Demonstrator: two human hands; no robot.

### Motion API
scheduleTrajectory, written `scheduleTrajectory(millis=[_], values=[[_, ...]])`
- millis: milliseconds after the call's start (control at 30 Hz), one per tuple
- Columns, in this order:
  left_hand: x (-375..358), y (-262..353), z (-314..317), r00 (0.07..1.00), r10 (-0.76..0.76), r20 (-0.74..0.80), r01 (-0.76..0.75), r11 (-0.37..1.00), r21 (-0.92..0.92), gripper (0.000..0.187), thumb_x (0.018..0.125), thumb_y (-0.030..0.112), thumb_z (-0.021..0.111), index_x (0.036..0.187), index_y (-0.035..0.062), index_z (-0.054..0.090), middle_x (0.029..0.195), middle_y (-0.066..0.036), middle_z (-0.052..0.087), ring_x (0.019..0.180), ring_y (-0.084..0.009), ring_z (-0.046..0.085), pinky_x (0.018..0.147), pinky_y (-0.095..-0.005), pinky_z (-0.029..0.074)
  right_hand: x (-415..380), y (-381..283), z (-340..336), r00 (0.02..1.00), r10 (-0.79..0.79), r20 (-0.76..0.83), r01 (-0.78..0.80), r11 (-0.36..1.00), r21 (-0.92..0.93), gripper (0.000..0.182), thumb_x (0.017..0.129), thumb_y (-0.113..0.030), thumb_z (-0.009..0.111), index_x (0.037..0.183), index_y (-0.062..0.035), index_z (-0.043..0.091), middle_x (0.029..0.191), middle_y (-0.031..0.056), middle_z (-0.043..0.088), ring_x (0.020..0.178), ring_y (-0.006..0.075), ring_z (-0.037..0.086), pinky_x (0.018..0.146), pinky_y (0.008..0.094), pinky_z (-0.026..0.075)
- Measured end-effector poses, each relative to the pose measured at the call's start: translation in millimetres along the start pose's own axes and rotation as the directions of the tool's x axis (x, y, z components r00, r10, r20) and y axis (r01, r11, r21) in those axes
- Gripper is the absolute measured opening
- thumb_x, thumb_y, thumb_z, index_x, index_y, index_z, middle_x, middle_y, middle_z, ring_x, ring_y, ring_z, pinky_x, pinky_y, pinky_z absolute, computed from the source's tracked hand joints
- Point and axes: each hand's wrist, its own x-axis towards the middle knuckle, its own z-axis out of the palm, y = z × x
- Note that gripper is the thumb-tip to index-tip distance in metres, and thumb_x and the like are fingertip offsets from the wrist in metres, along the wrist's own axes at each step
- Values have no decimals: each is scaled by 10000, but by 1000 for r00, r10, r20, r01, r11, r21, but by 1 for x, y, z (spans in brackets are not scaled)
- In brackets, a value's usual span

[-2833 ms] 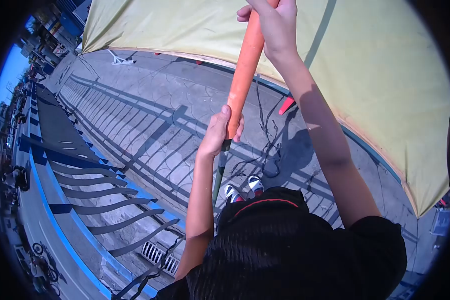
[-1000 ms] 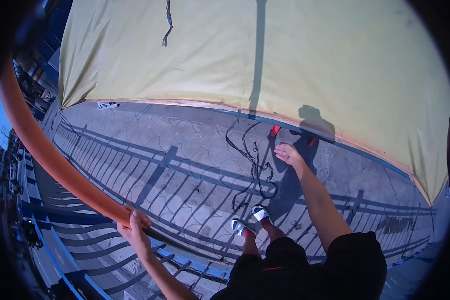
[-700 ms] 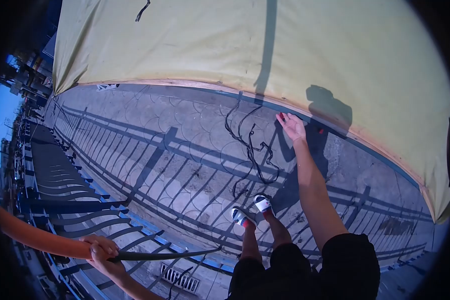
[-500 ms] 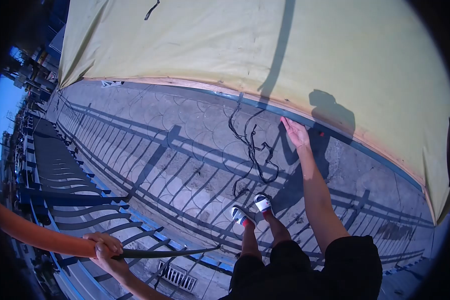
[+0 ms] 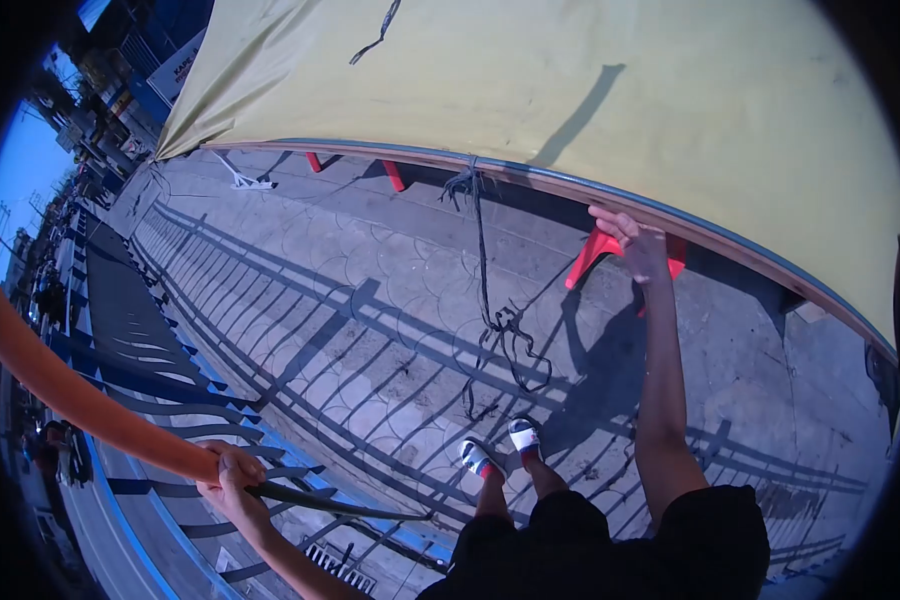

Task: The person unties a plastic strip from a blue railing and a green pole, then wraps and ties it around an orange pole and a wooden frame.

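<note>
My left hand [image 5: 232, 478] is wrapped round a long pole [image 5: 100, 405], orange above the hand and dark below it, beside the metal railing. My right hand [image 5: 632, 243] is raised at the lower edge of a yellow tarp [image 5: 730, 110], its fingers bent against the wooden strip [image 5: 570, 190] along that edge; whether they grip it is hard to tell. A black cord [image 5: 483, 250] hangs knotted from the strip, with its tangled end low near the pavement.
Red plastic legs [image 5: 595, 250] show under the tarp, and a white stand [image 5: 242, 177] is farther left. A blue and grey railing [image 5: 150, 350] runs along the left. White sandals [image 5: 475, 457] are on the paving, near a drain grate [image 5: 340, 567].
The tarp's edge has risen, showing red legs beneath, and the cord now hangs straighter. My right hand has moved up and right, its fingers now bent. The pole has tilted more steeply.
</note>
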Motion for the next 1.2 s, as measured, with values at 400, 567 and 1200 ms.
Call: scheduleTrajectory(millis=[400, 567, 1200], values=[[-33, 39, 8, 982, -187, 11, 187, 981, -57, 124, 824, 71, 612, 854, -1, 516, 580, -27, 500, 488, -104, 517, 464, -231, 405, 91, -184, 177, 894, -447, 34, 446, 895, 36, 72, 823, -46, 651, 866, 9, 633, 826, 73, 604, 776, 150, 604, 857, 448, 569], [-42, 31, 25, 928, -208, 309, 250, 963, -102, 156, 813, 92, 672, 812, 13, 537, 634, -30, 563, 527, -99, 548, 491, -234, 435, 101, -210, 212, 895, -445, 33, 435, 887, 157, 27, 800, -38, 629, 787, -17, 620, 780, 52, 579, 697, 130, 556, 869, 448, 566], [-35, -24, 178, 954, -218, 207, 204, 975, 85, 339, 772, 39, 676, 1091, -26, 581, 774, 22, 515, 674, -53, 454, 604, -215, 391, 154, -175, 114, 990, -38, 137, 3, 967, 253, 179, 854, -33, 539, 983, 91, 530, 1027, 233, 598, 1005, 409, 616, 945, 488, 526]])
